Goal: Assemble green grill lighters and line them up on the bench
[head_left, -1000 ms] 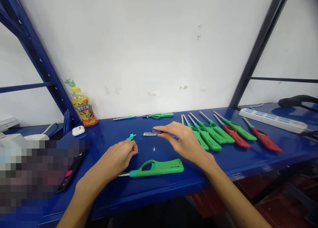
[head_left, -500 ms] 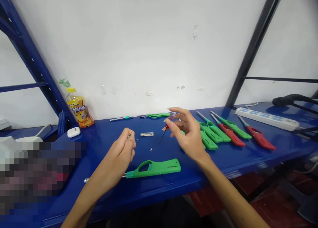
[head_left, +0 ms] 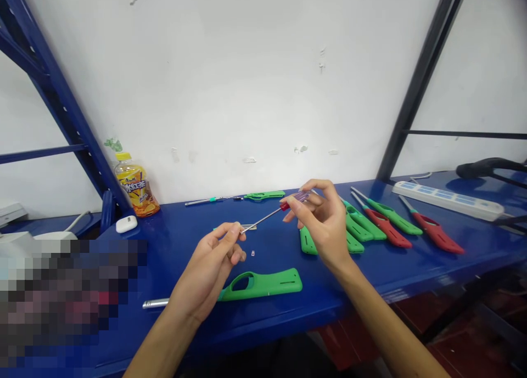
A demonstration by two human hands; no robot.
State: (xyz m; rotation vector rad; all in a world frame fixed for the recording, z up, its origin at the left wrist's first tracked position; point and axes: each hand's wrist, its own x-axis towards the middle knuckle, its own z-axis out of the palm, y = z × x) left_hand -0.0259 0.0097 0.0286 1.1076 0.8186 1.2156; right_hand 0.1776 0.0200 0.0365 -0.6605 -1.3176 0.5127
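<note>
My right hand (head_left: 321, 219) holds a screwdriver (head_left: 291, 201) by its clear purple and red handle, its shaft slanting down to the left. The thumb and fingers of my left hand (head_left: 218, 257) are pinched at the shaft's tip; anything tiny between them is too small to make out. Below the hands a green lighter (head_left: 267, 283) lies on the blue table, its metal tube partly behind my left wrist. A small pale part (head_left: 252, 253) rests just right of my left fingers. Behind the screwdriver tip, a clear narrow piece (head_left: 249, 226) is partly hidden.
Several green and red lighters (head_left: 387, 227) lie at the right, beside a white power strip (head_left: 448, 199). An opened green shell (head_left: 264, 195) and a metal tube (head_left: 200, 201) lie near the wall. A drink bottle (head_left: 138, 189) and white case (head_left: 126, 224) stand left.
The screwdriver has swung from pointing steeply down to a flatter slant, its tip now at my left fingers. My left hand has moved right and turned, thumb on top.
</note>
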